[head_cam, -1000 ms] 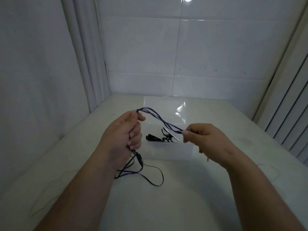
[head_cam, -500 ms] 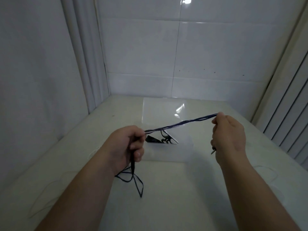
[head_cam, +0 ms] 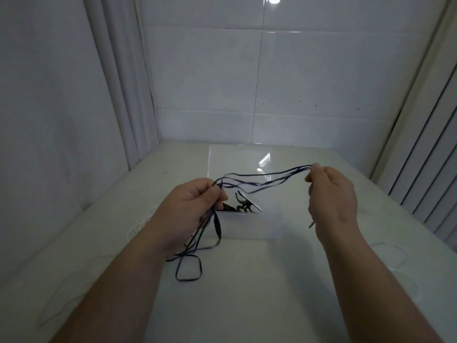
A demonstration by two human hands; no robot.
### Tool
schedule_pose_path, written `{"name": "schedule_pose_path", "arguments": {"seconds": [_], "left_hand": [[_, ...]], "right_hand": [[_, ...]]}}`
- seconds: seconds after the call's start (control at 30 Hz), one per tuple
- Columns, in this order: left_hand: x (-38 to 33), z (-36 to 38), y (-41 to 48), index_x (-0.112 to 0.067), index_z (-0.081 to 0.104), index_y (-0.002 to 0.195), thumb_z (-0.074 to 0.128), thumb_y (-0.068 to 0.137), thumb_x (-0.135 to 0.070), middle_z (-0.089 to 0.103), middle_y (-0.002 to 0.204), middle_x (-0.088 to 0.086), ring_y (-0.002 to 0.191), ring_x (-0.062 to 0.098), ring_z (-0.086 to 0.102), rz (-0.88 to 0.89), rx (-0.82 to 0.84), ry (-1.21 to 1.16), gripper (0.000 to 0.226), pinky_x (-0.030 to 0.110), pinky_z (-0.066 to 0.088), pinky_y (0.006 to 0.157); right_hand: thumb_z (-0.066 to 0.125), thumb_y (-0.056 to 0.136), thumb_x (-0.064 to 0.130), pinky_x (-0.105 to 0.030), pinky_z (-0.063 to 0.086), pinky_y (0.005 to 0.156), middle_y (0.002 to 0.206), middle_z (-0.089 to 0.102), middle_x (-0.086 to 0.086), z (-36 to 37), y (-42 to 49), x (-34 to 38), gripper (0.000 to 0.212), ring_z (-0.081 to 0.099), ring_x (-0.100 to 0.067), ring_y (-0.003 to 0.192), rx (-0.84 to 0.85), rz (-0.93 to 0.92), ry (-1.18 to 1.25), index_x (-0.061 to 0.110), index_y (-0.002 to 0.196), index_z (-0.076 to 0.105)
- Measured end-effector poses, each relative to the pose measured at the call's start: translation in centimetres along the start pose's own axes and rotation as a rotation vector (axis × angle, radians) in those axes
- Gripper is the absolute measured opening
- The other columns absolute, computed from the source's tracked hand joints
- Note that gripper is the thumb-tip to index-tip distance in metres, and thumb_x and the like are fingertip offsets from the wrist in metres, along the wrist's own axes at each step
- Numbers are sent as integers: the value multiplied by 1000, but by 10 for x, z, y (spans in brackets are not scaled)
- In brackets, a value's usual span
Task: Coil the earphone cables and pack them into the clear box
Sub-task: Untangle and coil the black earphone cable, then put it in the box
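Left hand [head_cam: 191, 214] and right hand [head_cam: 331, 198] held apart above white tabletop [head_cam: 259, 293], each pinched on thin dark blue earphone cable [head_cam: 262, 180]; strands sag between them; loose end loops below left hand; clear plastic box [head_cam: 244, 226] behind, near far edge.
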State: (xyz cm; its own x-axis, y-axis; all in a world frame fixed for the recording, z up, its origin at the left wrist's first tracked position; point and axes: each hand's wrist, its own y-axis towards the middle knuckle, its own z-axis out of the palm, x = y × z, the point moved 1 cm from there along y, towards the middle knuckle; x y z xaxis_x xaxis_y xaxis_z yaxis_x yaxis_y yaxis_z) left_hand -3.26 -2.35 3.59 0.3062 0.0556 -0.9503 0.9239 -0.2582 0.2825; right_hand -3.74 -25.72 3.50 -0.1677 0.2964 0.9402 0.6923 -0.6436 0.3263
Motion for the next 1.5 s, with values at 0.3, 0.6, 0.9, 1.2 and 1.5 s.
{"name": "schedule_pose_path", "arguments": {"seconds": [0.3,0.6,0.9,1.2,1.5], "left_hand": [[0,3,2,-4,57,90,42,94,4,65,73,9,54,14,59,-64,42,-474,18,27,55,53],[1,8,2,-4,57,91,49,87,-2,70,78,12,62,19,67,-1,80,-502,10,25,56,57],[2,11,2,-5,58,90,53,79,-10,69,78,13,63,20,67,38,94,-565,13,25,56,57],[6,-6,10,-13,61,87,42,99,-18,45,53,-3,46,10,28,52,-332,-535,23,27,16,45],[11,-16,13,-15,57,78,41,101,-19,49,55,-1,54,12,48,112,-638,-616,28,29,43,65]], "right_hand": [[65,87,30,-28,28,52,46,42,11,5,-15,10,27,33,-12,45,408,21,-24,9,70,60],[74,75,2,-26,35,50,85,71,1,15,-38,19,29,49,-1,45,893,77,-83,14,101,68],[80,74,18,-26,38,49,76,69,2,31,-61,20,23,49,-6,47,1010,23,-122,16,93,68],[71,81,12,-20,26,44,61,67,-1,16,-45,23,5,38,-8,41,956,88,-206,13,76,70],[62,84,17,-24,28,49,63,65,-9,-3,-31,26,24,38,-7,41,908,34,-247,13,60,64]]}}
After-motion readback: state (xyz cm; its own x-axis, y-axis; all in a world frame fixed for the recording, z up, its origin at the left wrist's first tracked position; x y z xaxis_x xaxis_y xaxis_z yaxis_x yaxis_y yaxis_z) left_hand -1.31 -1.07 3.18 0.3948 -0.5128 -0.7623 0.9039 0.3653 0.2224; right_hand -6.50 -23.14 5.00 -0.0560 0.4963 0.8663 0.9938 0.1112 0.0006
